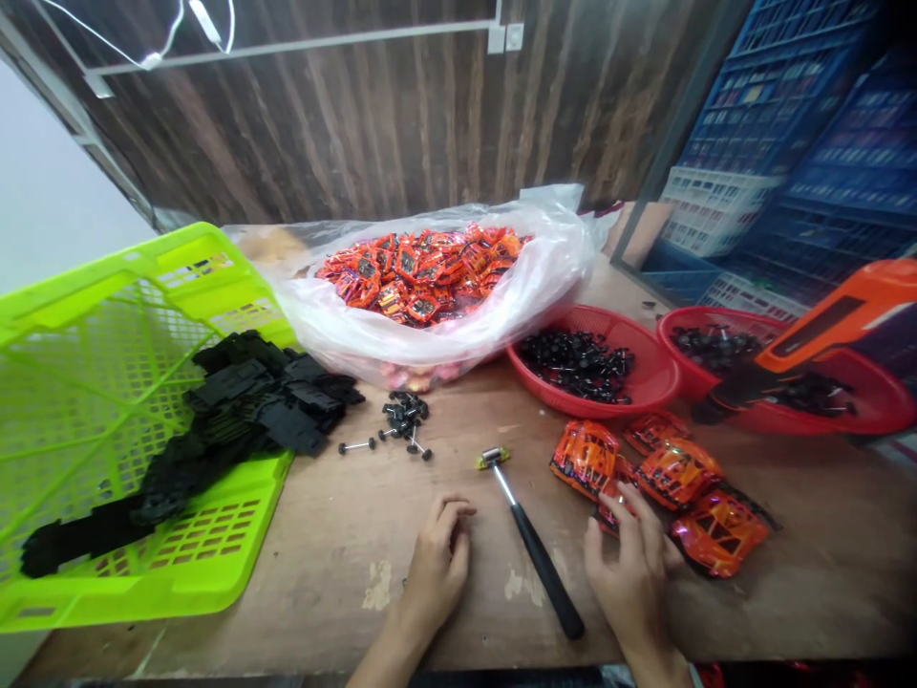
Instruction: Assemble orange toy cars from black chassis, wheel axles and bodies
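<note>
My left hand (436, 564) rests on the wooden table (322, 554), fingers loosely bent, with nothing visible in it. To its right lies a small hammer (534, 545) with a black grip and a metal head, touched by neither hand. My right hand (630, 559) has its fingers apart, reaching over the near edge of a small group of orange toy cars (677, 473). Its fingertips overlap one car, which is partly hidden; whether they press on it I cannot tell. Beyond my left hand lies a small pile of wheel axles (405, 416) with black wheels.
A tipped green crate (268, 535) at left spills black plastic chassis parts (236, 401). Behind stands a plastic bag (322, 330) of orange car bodies (430, 272). Red baskets (659, 377) with axles are at right, below an orange-and-black tool (838, 311). Blue crates (774, 124) stand beyond.
</note>
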Demonstrator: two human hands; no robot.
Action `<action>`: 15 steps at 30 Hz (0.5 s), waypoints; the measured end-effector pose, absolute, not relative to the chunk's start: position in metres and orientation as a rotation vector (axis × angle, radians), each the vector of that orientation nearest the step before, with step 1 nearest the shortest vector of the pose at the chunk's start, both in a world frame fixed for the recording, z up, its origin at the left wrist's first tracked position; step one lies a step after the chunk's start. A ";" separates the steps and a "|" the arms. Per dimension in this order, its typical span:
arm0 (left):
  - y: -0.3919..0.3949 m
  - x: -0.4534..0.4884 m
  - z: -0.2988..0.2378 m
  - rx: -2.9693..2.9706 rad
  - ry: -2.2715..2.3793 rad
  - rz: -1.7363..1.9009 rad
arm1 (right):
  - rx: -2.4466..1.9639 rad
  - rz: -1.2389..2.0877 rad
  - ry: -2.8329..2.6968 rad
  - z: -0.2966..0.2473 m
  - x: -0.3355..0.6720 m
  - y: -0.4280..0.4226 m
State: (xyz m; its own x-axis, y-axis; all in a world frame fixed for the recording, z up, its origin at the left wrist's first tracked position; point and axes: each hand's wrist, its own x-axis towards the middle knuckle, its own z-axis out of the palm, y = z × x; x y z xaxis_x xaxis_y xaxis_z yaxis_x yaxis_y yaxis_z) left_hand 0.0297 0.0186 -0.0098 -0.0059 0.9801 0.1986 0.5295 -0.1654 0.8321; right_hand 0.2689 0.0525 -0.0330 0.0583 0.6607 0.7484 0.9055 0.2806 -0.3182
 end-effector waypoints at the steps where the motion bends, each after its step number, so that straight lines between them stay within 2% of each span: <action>1: 0.020 0.026 -0.008 1.757 1.593 1.057 | -1.438 -0.347 -1.664 -0.033 0.270 0.051; 9: 0.047 -0.062 0.007 1.747 2.218 0.791 | -1.304 -0.235 -1.645 -0.016 0.248 0.028; 15: 0.066 -0.127 0.021 1.609 2.837 0.557 | -1.212 -0.136 -1.862 -0.034 0.194 0.009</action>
State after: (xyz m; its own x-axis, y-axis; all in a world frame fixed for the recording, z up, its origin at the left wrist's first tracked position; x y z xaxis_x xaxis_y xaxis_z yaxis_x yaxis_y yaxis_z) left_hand -0.1269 0.0660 0.0209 -0.5161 0.8004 0.3050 0.8563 0.4738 0.2056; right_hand 0.1938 0.0087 -0.0342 -0.1322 0.6849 0.7166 0.7815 0.5167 -0.3496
